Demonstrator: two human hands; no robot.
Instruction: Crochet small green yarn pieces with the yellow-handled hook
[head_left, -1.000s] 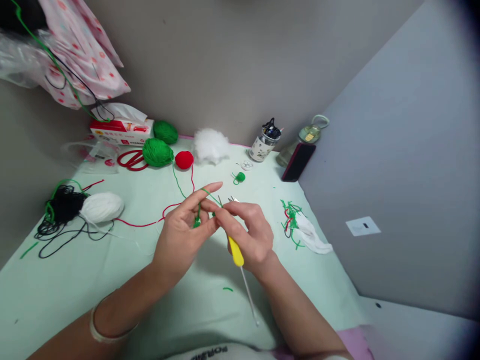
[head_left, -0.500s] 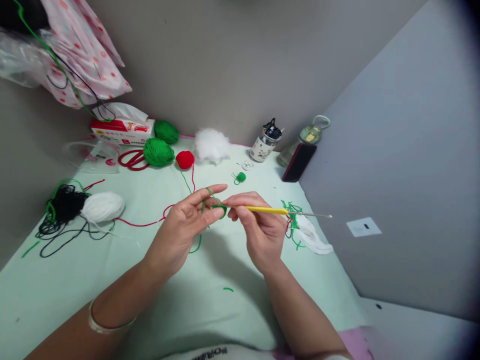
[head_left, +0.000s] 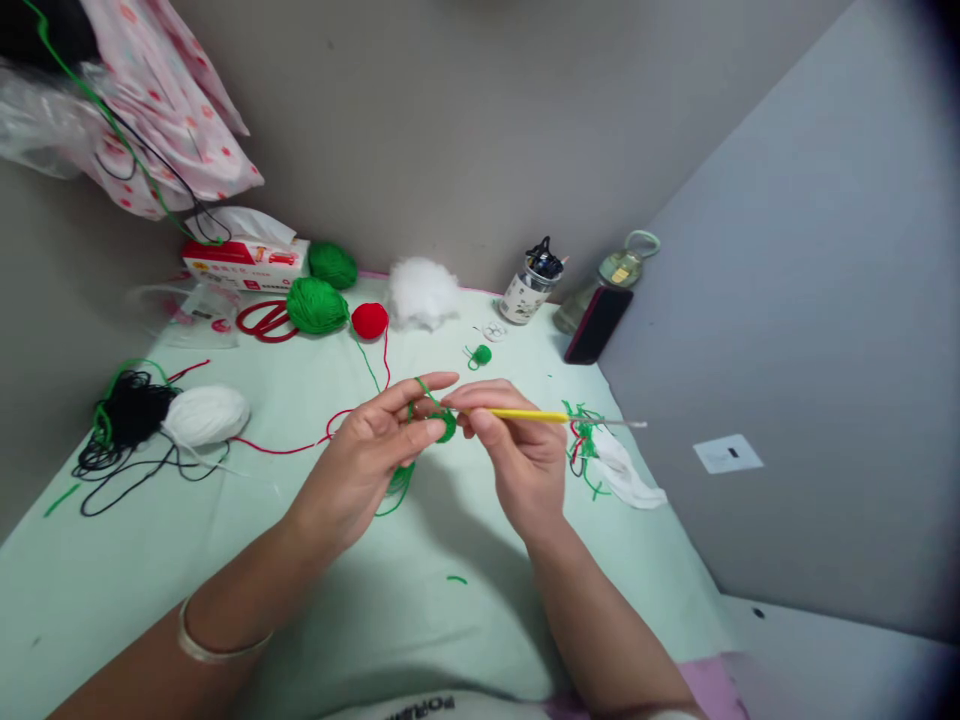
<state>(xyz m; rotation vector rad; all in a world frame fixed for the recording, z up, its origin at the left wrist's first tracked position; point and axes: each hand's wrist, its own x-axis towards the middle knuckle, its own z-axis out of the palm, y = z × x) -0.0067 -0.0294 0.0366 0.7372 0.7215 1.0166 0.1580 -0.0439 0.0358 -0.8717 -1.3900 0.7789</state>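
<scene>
Between the thumb and fingers of my left hand [head_left: 375, 445] is a small green crochet piece [head_left: 446, 428]. Green yarn [head_left: 429, 390] runs over that hand's raised index finger. My right hand [head_left: 525, 455] grips a yellow-handled crochet hook [head_left: 525, 415] lying nearly level, its bare metal rear end pointing right. The hook's working tip meets the green piece, but the exact stitch is too small to make out. Loops of green yarn [head_left: 400, 487] hang below my left hand.
At the back stand green yarn balls [head_left: 318, 305], a red ball [head_left: 370, 321], white stuffing [head_left: 424, 292], red-handled scissors [head_left: 266, 321], a tissue box [head_left: 247, 265], a pen cup [head_left: 529, 290] and a phone [head_left: 598, 325]. White yarn [head_left: 206, 413] lies left; yarn scraps [head_left: 585, 435] lie right.
The crochet hook has swung from pointing down toward me to nearly level, pointing right. My right hand turned with it, and the green piece now shows at my left fingertips.
</scene>
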